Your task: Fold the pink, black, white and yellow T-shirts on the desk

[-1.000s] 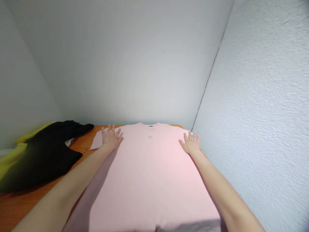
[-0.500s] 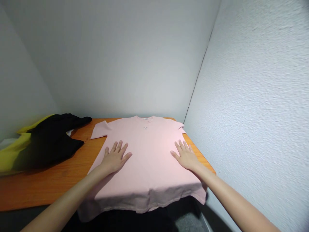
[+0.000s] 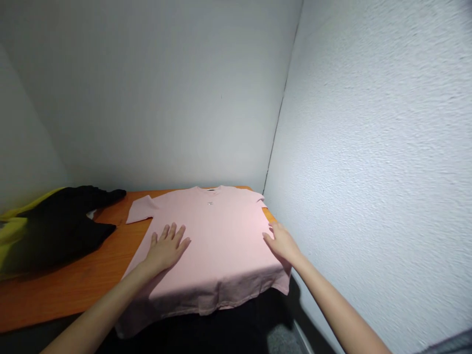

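Observation:
A pale pink short-sleeved T-shirt (image 3: 217, 236) lies spread face up, collar away from me, its hem hanging over the table's near edge. A small emblem (image 3: 210, 203) shows below the neckline. My left hand (image 3: 165, 248) rests flat on the left side of the shirt, fingers spread. At the shirt's right side edge is my right hand (image 3: 283, 243), thumb apart from the other fingers, which are partly hidden as they point down past the edge. I see nothing held in either hand. The right sleeve is slightly bunched; the left one lies out flat.
The orange-brown wooden table (image 3: 92, 265) stands against the back wall (image 3: 165, 98). Close along its right side runs a rough white wall (image 3: 368, 172). Black clothing (image 3: 66, 231) and yellow cloth (image 3: 14, 241) lie heaped at the left.
My right hand has shifted from lying on the shirt to its right side edge, fingers turned more downward. My left hand stays flat on the shirt. The view has swung to the right.

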{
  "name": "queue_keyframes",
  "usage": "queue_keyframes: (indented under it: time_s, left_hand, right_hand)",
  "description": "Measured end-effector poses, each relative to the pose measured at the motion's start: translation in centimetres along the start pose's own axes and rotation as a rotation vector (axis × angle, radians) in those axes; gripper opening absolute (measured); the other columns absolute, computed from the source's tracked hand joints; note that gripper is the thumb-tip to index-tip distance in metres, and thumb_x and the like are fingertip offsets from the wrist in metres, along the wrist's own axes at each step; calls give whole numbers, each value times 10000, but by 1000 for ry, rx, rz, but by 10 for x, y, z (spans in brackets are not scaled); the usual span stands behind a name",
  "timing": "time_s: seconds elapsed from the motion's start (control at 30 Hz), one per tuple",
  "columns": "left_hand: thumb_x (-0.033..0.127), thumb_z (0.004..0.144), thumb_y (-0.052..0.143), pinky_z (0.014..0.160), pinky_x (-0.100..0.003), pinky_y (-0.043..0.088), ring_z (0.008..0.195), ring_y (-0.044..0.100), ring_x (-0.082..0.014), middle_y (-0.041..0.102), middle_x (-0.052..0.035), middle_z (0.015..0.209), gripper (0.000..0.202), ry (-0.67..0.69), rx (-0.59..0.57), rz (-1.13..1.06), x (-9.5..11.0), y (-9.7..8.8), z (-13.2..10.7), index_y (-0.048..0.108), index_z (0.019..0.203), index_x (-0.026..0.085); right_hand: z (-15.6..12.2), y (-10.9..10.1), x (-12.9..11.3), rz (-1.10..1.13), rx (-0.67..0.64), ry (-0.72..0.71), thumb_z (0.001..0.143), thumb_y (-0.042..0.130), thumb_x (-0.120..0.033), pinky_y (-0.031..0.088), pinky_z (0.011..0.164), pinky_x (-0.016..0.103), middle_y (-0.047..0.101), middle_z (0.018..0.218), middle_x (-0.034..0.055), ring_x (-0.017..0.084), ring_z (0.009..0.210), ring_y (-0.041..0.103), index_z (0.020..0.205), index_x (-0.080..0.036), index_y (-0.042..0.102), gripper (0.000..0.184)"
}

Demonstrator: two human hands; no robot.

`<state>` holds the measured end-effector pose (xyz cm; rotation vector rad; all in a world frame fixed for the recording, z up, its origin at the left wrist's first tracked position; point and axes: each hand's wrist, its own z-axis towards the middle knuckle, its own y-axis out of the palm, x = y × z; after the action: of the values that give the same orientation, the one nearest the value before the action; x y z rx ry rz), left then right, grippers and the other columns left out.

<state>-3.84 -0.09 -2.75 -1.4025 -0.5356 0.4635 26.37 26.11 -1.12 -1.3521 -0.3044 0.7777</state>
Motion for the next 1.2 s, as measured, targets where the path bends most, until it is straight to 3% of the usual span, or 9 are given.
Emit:
queue_keyframes:
  time_s: [0.1, 0.2, 0.33, 0.43, 0.67, 0.83, 0.93, 1.07, 1.2]
  left_hand:
    - [512, 956, 300, 1138, -640, 120, 1471, 118, -356, 211, -141, 1585, 644, 104, 100, -13, 24, -8, -14, 327, 1494, 158]
    - [457, 984, 281, 1167, -572, 173, 1468, 183, -295, 265, -131, 1571, 594, 270, 199, -133, 60, -19, -38, 318, 1491, 150]
    - [458, 992, 312, 1176, -494, 257, 1430, 306, -243, 379, -119, 1526, 544, 479, 256, -289, 104, -33, -70, 365, 1452, 172]
    - [446, 985, 364, 1151, -473, 325, 1390, 380, -241, 445, -129, 1481, 507, 582, 256, -336, 121, -36, -84, 412, 1408, 172]
    - [416, 987, 381, 1122, -447, 377, 1355, 428, -242, 477, -140, 1448, 464, 624, 244, -381, 117, -28, -86, 435, 1373, 164]
    - [425, 978, 405, 1090, -429, 418, 1306, 483, -241, 526, -141, 1396, 460, 665, 272, -387, 117, -30, -81, 448, 1352, 161]
    - [430, 975, 408, 1092, -449, 410, 1305, 481, -253, 525, -136, 1397, 456, 709, 274, -371, 115, -30, -79, 453, 1349, 174]
    - [421, 979, 387, 1106, -467, 389, 1326, 452, -266, 495, -137, 1420, 452, 732, 274, -396, 108, -26, -79, 448, 1352, 174]
    - [429, 968, 394, 1104, -478, 387, 1326, 443, -281, 488, -138, 1414, 462, 777, 301, -459, 113, -24, -84, 426, 1360, 185]
  right_hand:
    - [-23, -35, 29, 10, 9, 187, 911, 443, -466, 444, 760, 319, 687, 1000, 137, 248, 905, 632, 990, -138, 661, 402]
    - [-51, -54, 54, 12, -158, 328, 891, 443, -571, 406, 602, 309, 673, 753, 116, 228, 699, 621, 740, -156, 657, 491]
    - [-74, -43, 52, 86, -521, 316, 825, 599, -526, 402, 540, 284, 608, 608, 79, 198, 611, 593, 649, -147, 647, 420]
    - [-72, -30, 36, 148, -605, 305, 801, 656, -423, 391, 491, 246, 593, 587, 34, 155, 560, 562, 737, -152, 678, 279]
    - [-66, -46, 34, 176, -686, 337, 768, 693, -372, 378, 476, 208, 572, 584, 2, 111, 526, 525, 731, -134, 637, 247]
    - [-73, -52, 33, 203, -736, 331, 809, 660, -437, 460, 586, 197, 687, 825, 40, 122, 708, 634, 855, -155, 675, 286]
    - [-88, -61, 40, 138, -716, 373, 808, 654, -505, 505, 680, 262, 707, 938, 90, 194, 838, 671, 931, -152, 692, 375]
    - [-153, -78, 56, -73, -563, 539, 853, 592, -527, 464, 902, 433, 639, 1142, 245, 364, 1118, 591, 1139, -58, 633, 551]
    - [-250, -78, 56, -291, -435, 887, 882, 489, -607, 459, 880, 516, 620, 1104, 320, 428, 1098, 594, 1389, 49, 382, 837]
